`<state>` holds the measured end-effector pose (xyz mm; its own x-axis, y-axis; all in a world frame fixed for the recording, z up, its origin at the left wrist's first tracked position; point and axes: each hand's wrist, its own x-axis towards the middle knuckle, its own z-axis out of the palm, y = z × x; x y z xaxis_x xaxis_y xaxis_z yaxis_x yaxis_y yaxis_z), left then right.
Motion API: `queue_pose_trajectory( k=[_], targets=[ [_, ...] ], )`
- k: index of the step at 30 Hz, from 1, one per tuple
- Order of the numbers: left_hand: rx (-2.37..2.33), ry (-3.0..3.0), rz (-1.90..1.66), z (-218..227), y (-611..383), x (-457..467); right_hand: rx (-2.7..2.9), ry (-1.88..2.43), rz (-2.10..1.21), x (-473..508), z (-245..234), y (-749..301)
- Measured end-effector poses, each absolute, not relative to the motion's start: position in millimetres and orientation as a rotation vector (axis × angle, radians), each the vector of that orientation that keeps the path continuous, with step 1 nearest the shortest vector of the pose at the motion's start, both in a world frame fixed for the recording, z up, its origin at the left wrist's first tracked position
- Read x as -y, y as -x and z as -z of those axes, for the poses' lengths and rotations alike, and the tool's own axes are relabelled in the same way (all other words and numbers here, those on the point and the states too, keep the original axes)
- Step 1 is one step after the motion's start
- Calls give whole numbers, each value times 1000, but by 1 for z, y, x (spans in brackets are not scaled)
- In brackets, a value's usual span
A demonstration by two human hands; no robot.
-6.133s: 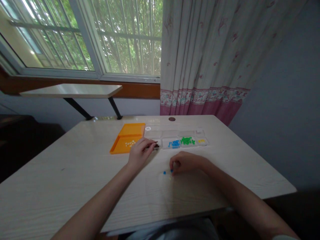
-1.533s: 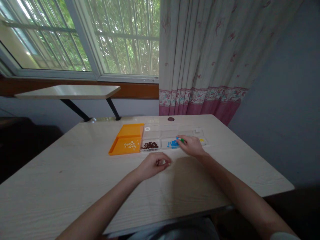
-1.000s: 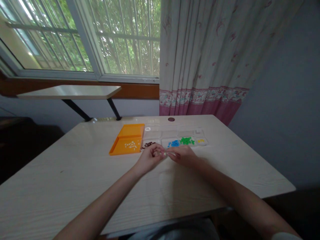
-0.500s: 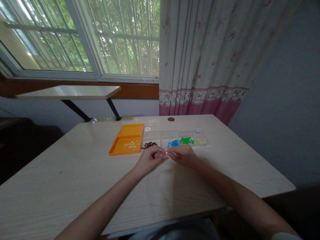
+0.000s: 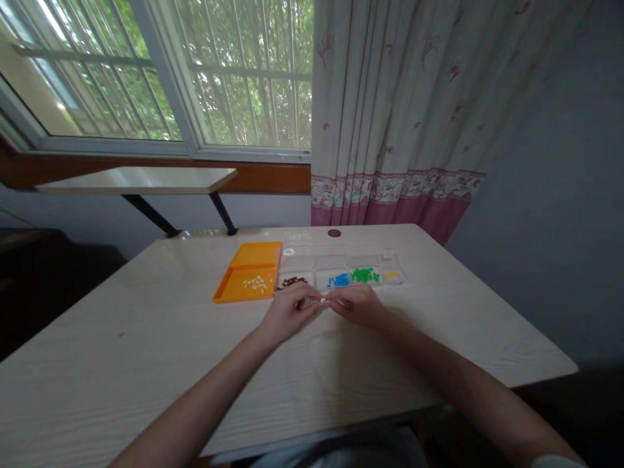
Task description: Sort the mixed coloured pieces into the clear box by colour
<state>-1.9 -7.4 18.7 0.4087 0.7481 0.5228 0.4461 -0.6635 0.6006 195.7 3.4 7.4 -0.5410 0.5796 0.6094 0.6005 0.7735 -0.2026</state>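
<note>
My left hand (image 5: 286, 311) and my right hand (image 5: 355, 303) meet fingertip to fingertip just in front of a clear compartment box (image 5: 341, 263). Both pinch something tiny and pale between them; I cannot make out what it is. The box holds brown beads (image 5: 291, 282), blue beads (image 5: 338, 281), green beads (image 5: 365, 274) and yellow beads (image 5: 392, 275) in separate cells. Left of the box lies an orange tray (image 5: 249, 269) with a small heap of white beads (image 5: 257, 283).
The pale wooden table (image 5: 146, 338) runs to a near edge by my body and a right edge near a dark floor. A window, a narrow shelf (image 5: 136, 179) and a patterned curtain (image 5: 400, 117) stand behind the table.
Six seconds ago my left hand was at the brown beads and my right lay on the table; then my right hand came back from the blue and green cells to meet my left.
</note>
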Motion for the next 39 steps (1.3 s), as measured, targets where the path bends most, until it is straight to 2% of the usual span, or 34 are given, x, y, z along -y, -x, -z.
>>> queue_pose_trajectory(
  k=[8,19,24,30,33,39],
  targets=[
    [-1101,-2345,-1537,-35,15,7,2282,830,60,-11,1,-199],
    [-1071,-2370,-1517,-36,14,8,2326,843,33,-10,2,-199],
    [-1306,-2379,-1291,-46,45,-13,2351,881,22,-11,3,-200],
    [-2001,-2356,-487,-42,115,-46,2392,926,-5,-14,6,-201],
    [-2110,-2235,-170,-35,131,-52,2391,925,9,-15,8,-201],
    [-2128,-2190,-171,-36,148,-56,2408,922,-8,-13,6,-199]
  ],
)
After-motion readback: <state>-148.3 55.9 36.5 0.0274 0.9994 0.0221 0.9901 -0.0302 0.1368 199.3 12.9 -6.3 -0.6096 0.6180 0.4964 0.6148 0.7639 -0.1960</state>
